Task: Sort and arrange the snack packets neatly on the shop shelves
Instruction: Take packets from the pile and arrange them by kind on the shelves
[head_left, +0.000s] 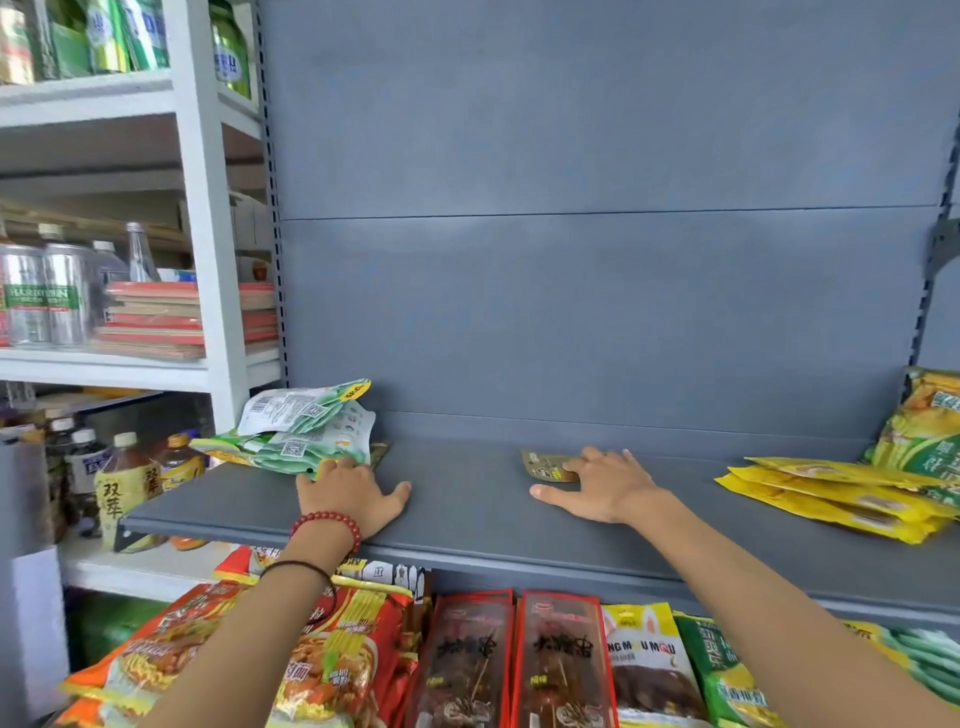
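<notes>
A grey shelf board (467, 514) runs across the middle of the view. At its left end lies a loose pile of green and white snack packets (306, 431). My left hand (353, 493) rests flat on the board, fingertips touching the front of that pile. My right hand (602, 488) lies flat near the middle, its fingers on a small olive-green packet (545, 464). At the right end lie stacked yellow packets (841, 499), with green and yellow corn packets (919, 426) leaning behind them.
The lower shelf holds orange noodle packets (332, 665), red skewer packets (509, 665) and a yellow packet (649, 665). To the left a white rack (202, 218) carries cans, bottles and flat red boxes. The grey back panel (597, 286) rises behind the board.
</notes>
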